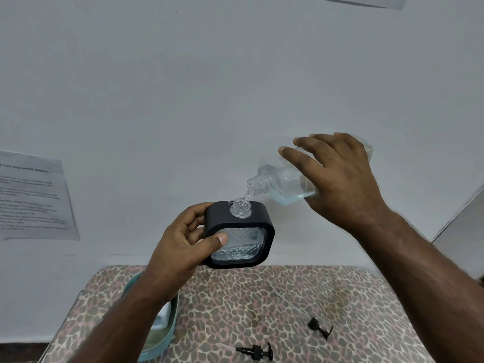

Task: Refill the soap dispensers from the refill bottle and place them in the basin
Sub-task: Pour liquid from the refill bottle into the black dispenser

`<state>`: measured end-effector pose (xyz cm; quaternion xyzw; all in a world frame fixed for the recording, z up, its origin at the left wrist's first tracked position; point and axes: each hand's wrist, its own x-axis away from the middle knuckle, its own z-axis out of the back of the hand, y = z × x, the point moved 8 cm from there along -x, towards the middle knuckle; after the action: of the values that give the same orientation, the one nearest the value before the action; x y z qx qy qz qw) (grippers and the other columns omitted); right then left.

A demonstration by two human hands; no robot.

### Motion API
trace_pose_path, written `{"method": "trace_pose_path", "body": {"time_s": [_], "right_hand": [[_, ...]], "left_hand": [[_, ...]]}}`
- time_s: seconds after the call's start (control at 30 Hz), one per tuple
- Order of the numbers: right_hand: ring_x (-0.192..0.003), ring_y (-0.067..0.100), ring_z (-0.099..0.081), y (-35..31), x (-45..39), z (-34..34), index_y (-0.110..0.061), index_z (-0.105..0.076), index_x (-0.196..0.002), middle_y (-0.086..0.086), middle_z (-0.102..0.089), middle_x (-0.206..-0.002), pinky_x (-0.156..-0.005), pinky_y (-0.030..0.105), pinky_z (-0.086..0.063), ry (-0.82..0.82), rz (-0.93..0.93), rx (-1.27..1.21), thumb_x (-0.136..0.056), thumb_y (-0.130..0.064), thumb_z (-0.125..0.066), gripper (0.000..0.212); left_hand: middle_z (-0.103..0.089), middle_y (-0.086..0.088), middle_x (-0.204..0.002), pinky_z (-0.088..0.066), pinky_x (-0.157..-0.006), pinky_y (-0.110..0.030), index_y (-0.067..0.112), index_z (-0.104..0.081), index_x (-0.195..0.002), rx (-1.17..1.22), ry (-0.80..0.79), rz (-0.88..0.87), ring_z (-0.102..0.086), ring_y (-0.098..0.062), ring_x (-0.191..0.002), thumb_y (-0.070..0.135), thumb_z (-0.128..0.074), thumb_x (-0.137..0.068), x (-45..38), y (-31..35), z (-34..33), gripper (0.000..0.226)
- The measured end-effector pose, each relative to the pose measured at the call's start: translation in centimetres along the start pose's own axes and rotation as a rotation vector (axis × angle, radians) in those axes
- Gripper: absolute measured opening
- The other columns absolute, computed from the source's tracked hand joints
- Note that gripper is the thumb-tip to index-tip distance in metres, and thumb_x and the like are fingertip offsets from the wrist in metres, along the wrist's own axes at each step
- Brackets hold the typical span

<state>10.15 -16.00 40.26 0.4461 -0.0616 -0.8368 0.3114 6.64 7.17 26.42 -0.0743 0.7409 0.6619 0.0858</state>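
a: where's the soap dispenser (pixel 239 235) right now?

b: off the bench, held up in front of the wall. the left hand (pixel 180 242) grips its black frame from the left side, thumb pressed across the front near the patterned clear panel, fingers wrapped behind. its open neck points up and slightly away

a: and the refill bottle (pixel 285 180)?

b: up and to the right of the dispenser, tipped so its long axis slopes down to the left, mouth lowest. the right hand (pixel 337 179) grasps its body from above, fingers spread over the top. a thin clear stream runs from the bottle mouth into the dispenser neck; the two openings are very near but i'd say not touching

a: so what does the next bit hinge on?

b: keeping the bottle mouth directly above that narrow neck. the bottle sits on the right hand's side, the dispenser on the left's, so either can correct. the dispenser looks only partly filled, so my guess is pouring goes on

a: anything below?

b: two black pump heads lie on the leopard-print bench, one (pixel 255 351) near the front edge, another (pixel 320 327) to the right with its tube. the basin (pixel 167 331) is at lower left, partly hidden by the left forearm, nearer the left hand
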Motion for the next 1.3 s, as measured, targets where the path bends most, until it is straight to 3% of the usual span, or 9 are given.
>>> {"method": "trace_pose_path", "body": {"time_s": [0.43, 0.87, 1.3], "right_hand": [[-0.127, 0.038, -0.056, 0.04, -0.07, -0.08, -0.023, -0.052, -0.143, 0.012, -0.060, -0.141, -0.106, 0.059, -0.037, 0.005, 0.019, 0.002, -0.071, -0.014, -0.087, 0.080], [-0.127, 0.039, -0.056, -0.08, -0.27, 0.04, -0.022, -0.053, -0.143, 0.012, -0.060, -0.141, -0.106, 0.059, -0.036, 0.013, 0.044, 0.012, -0.073, -0.012, -0.083, 0.077], [-0.126, 0.040, -0.056, -0.56, -0.37, 0.45, -0.021, -0.055, -0.142, 0.014, -0.060, -0.140, -0.106, 0.060, -0.037, 0.010, 0.054, 0.020, -0.069, -0.012, -0.086, 0.079]], "left_hand": [[-0.075, 0.001, -0.119, -0.062, -0.071, -0.032, 0.039, -0.070, -0.115, -0.004, 0.000, -0.005, -0.076, -0.020, -0.105, 0.015, -0.075, -0.078, -0.27, -0.15, 0.08, 0.045], [-0.075, 0.000, -0.119, -0.063, -0.071, -0.036, 0.029, -0.066, -0.123, -0.006, 0.002, 0.006, -0.076, -0.021, -0.105, 0.015, -0.075, -0.078, -0.10, -0.22, 0.17, 0.049], [-0.075, 0.000, -0.118, -0.062, -0.070, -0.034, 0.029, -0.066, -0.122, -0.003, 0.006, 0.009, -0.076, -0.021, -0.104, 0.015, -0.075, -0.077, 0.04, -0.14, 0.14, 0.049]]}}
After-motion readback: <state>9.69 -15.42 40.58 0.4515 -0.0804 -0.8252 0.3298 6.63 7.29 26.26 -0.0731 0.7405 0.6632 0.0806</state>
